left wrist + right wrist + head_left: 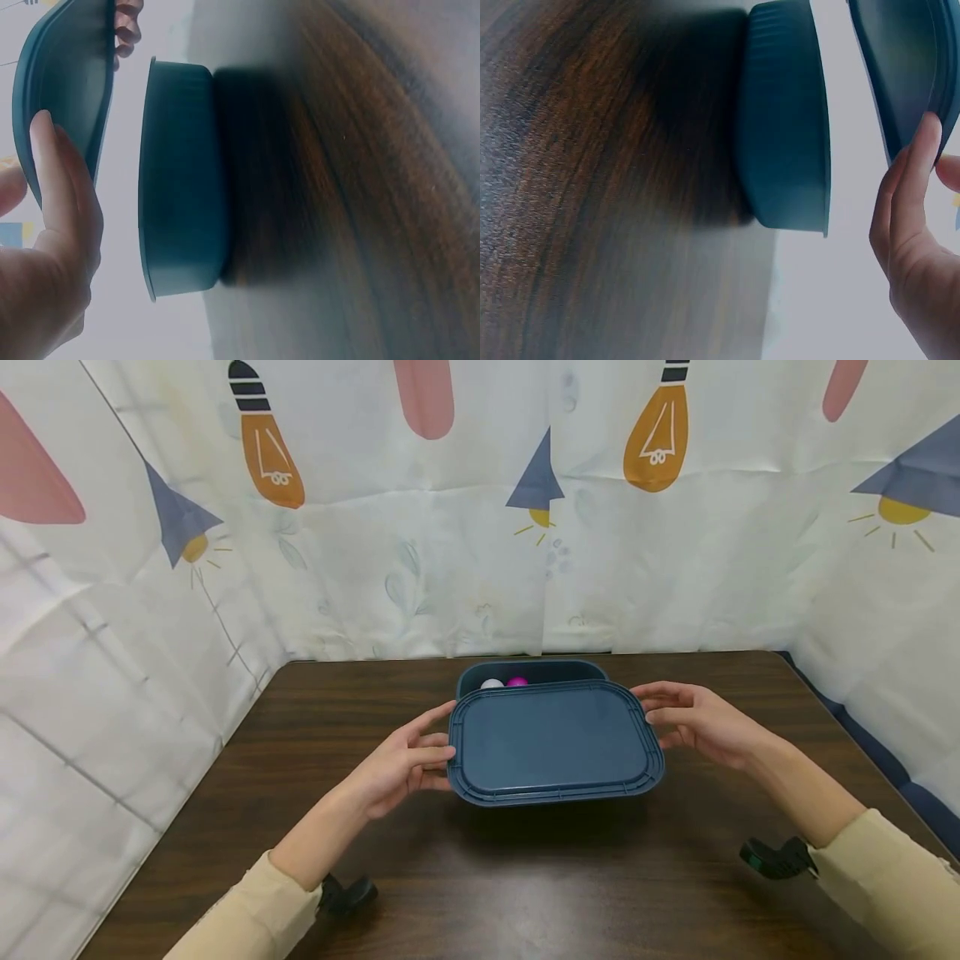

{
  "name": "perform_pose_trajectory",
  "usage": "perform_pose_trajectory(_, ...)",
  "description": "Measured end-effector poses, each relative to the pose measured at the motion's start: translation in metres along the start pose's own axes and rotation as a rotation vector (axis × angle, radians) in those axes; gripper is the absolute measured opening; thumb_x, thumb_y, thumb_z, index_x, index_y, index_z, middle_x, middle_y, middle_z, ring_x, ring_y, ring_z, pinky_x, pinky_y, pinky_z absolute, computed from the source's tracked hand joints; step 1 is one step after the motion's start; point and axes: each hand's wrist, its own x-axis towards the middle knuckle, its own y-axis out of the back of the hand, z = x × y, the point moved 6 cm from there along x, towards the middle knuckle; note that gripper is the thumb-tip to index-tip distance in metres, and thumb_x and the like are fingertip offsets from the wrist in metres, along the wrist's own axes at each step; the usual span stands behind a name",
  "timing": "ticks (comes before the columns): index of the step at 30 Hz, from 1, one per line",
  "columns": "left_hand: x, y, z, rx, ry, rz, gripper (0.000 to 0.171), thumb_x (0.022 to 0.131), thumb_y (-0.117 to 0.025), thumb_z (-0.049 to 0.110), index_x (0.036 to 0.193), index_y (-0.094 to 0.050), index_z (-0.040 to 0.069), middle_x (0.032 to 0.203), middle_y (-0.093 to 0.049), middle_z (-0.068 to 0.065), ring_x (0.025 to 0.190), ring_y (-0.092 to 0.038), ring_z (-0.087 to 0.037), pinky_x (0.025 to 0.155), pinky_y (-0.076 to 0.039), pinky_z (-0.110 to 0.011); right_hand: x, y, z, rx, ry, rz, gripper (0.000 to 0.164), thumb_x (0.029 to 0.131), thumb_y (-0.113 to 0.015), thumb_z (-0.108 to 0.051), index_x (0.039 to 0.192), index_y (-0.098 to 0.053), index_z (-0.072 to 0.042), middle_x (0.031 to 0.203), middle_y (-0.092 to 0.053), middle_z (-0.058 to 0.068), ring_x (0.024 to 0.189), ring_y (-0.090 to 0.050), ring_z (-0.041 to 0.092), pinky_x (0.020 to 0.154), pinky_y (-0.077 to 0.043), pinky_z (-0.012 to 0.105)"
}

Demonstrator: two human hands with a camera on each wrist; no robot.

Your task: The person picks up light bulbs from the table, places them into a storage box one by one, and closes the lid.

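A dark blue lid (557, 739), rectangular with rounded corners, is held in the air by both hands. My left hand (401, 762) grips its left edge, thumb on top and fingers beneath. At the opposite edge my right hand (696, 720) pinches the rim the same way. Behind and below the lid stands a matching blue box (184, 180) on the table; both wrist views show a gap between lid and box. Inside the box a white ball (492, 683) and a magenta ball (517, 682) peek over the lid, which hides the rest of the contents.
The dark wooden table (360, 693) carries the box near its far edge. White printed cloth (465, 568) hangs behind the table and along its sides. A black strap piece (348, 893) sits at the left wrist, another black piece (776, 857) at the right.
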Motion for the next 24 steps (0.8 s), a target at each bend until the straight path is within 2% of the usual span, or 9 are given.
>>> perform_pose_trajectory(9, 0.011, 0.003, 0.003, 0.015, 0.003, 0.043, 0.070, 0.106, -0.054, 0.004, 0.165, -0.020, 0.017, 0.126, -0.064, -0.014, 0.100, -0.070, -0.025, 0.085, -0.061, -0.040, 0.005, 0.007, 0.000, -0.005, -0.045, 0.097, 0.048, 0.107, -0.056, -0.008, 0.149, -0.041, 0.009, 0.129, -0.066, 0.000, 0.111, -0.068, 0.016, 0.088, -0.060, 0.039)
perform_pose_trajectory(14, 0.015, 0.005, 0.004, 0.010, -0.008, 0.075, 0.065, 0.106, -0.054, 0.003, 0.162, -0.021, 0.006, 0.123, -0.065, -0.010, 0.097, -0.071, -0.022, 0.086, -0.060, -0.038, 0.008, 0.010, 0.000, -0.011, -0.044, 0.115, 0.048, 0.107, -0.056, -0.008, 0.149, -0.041, 0.009, 0.127, -0.067, -0.004, 0.112, -0.068, 0.013, 0.090, -0.059, 0.038)
perform_pose_trajectory(19, 0.020, 0.009, 0.008, 0.011, -0.019, 0.095, 0.058, 0.106, -0.053, 0.003, 0.157, -0.026, -0.003, 0.123, -0.065, -0.010, 0.097, -0.071, -0.019, 0.089, -0.060, -0.039, 0.010, 0.010, -0.002, -0.025, -0.050, 0.114, 0.053, 0.106, -0.058, -0.008, 0.153, -0.038, 0.007, 0.129, -0.065, -0.003, 0.115, -0.066, 0.014, 0.095, -0.057, 0.038)
perform_pose_trajectory(24, 0.024, 0.013, 0.013, 0.032, -0.020, 0.115, 0.059, 0.106, -0.055, 0.005, 0.158, -0.027, -0.002, 0.119, -0.066, -0.009, 0.098, -0.071, -0.018, 0.091, -0.059, -0.039, 0.014, 0.009, -0.005, -0.036, -0.059, 0.118, 0.057, 0.105, -0.059, -0.006, 0.155, -0.033, 0.006, 0.128, -0.064, 0.001, 0.113, -0.067, 0.015, 0.097, -0.056, 0.035)
